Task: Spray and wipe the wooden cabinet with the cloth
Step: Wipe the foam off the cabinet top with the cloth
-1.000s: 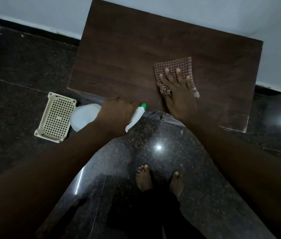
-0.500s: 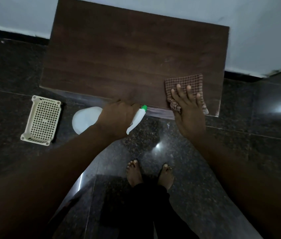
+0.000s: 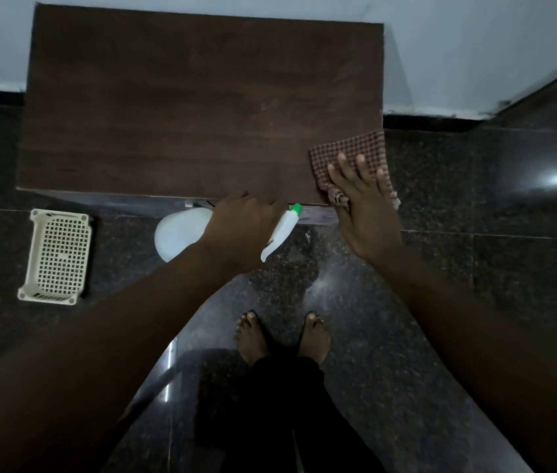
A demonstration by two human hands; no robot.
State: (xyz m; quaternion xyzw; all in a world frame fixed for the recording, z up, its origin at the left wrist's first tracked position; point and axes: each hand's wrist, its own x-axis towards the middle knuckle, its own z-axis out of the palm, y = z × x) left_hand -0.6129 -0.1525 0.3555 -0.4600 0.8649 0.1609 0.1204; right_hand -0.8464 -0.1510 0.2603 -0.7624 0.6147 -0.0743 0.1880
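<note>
Basket: we see a cream perforated crate on the dark floor, left of the cabinet's front edge; whether anything lies in it we cannot tell.
Bottle: white, translucent body; its fill level is not readable in this dim light.
Cabinet: dark brown wood-grain top, a wide rectangle with its long axis left to right, its back edge against the pale wall.
Cloth: brown checked, folded, lying at the top's front right corner, with its right edge and fringe overhanging.
Right hand: we see it flat on the cloth, fingers spread, pressing it down.
Left hand: wrapped around the bottle's neck, just before the cabinet's front edge.
Bottle direction: held on its side, long axis roughly left to right; green nozzle tip toward the cloth, body toward the basket.
Feet: bare, below the two hands.
</note>
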